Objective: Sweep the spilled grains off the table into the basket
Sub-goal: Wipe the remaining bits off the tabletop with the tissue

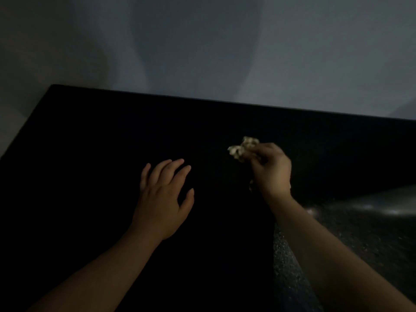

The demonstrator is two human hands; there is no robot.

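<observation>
Found a pale clump (pixel 243 148), lumpy and off-white, over the right-of-centre part of the table (pixel 112 131). Could not settle, in the dim light and blur, whether loose grains or a crumpled wad. Found it pinched at the tips of the right hand (pixel 271 170), fingers and thumb curled in around it, with most of the clump protruding up and to the left beyond the fingertips. Could not tell whether touching the table or held clear of it. Could not make out any scattered grains on the black top: too dark.

Recorded the left hand (pixel 163 194) well apart to the left of the clump, palm down, fingers straight and slightly spread, thumb out to the side, holding nothing. Could not tell whether resting on the table or just above it.

Observed the table as a black matt top, far edge running slantwise across the view. Logged a speckled dark surface (pixel 360 239) at lower right, beneath the right forearm, and a grey band (pixel 382 203) with glints along its upper side. Could not identify either. Noted a plain grey wall (pixel 202 41) behind the table's far edge.
</observation>
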